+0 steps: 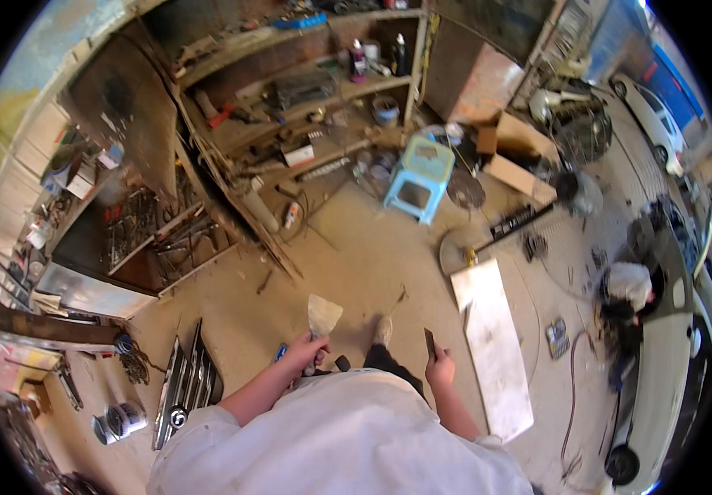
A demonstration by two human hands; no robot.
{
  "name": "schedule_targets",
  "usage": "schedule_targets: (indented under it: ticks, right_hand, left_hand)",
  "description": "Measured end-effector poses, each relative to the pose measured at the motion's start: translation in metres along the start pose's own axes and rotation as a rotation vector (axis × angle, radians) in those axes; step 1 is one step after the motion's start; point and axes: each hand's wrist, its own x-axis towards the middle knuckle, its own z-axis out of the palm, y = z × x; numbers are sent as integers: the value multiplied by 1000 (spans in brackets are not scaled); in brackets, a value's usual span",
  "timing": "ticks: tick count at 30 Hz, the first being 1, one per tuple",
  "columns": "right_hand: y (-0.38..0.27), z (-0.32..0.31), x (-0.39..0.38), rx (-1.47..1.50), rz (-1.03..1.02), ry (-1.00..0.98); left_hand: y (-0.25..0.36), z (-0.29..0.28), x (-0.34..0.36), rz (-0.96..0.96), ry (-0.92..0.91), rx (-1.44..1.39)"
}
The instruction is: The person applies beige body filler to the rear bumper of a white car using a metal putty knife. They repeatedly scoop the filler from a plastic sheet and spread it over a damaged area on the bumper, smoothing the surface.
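Head view, left hand (305, 351): fingers closed round the handle of a wide putty knife (321, 316), blade pointing up and away from the body
Head view, right hand (439, 367): closed on a small dark scraper (429, 341), held upright
Step in hand: seemingly walking across the concrete floor (356, 247) with both tools, one shoe (382, 331) forward
Nearby: white panel (495, 346) lying on the floor to the right; blue plastic stool (419, 177) ahead by the shelving (306, 107); chrome grille (183, 384) at left
Next move: probably needs both tools kept level while stepping past the panel
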Motion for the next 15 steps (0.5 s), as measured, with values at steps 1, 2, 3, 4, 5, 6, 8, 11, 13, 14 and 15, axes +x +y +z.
schedule_targets:
  ticks: [1, 2, 3, 4, 5, 6, 8, 11, 13, 14, 15]
  right_hand:
    - [-6, -3, 24, 12, -66, 31]
    - [-16, -4, 58, 131, -52, 13]
    - [-38, -9, 81, 252, -29, -22]
    - [-64, -16, 101, 370, -1, -58]
    - [-113, -41, 120, 584, 150, -156]
    - [-142, -44, 147, 827, 157, -206]
    - [-185, -45, 181, 1286, 200, -331]
    - [-263, -54, 228, 1573, 285, -487]
    - [-299, -49, 256, 1574, 261, -530]
    - [-313, -42, 271, 1568, 246, -555]
    - [-322, -32, 285, 1520, 208, -590]
  left_hand:
    - [20, 11, 3, 28, 32, -30]
    - [42, 23, 9, 81, 41, -49]
    - [60, 31, 11, 122, 56, -65]
    - [77, 39, 17, 158, 69, -79]
    - [96, 46, 25, 156, 80, -46]
    - [117, 55, 38, 202, 76, -50]
    - [150, 73, 56, 268, 81, -84]
    - [205, 95, 83, 323, 148, -206]
    - [236, 99, 105, 370, 154, -272]
    - [249, 96, 120, 399, 167, -296]
    - [257, 91, 130, 413, 179, -320]
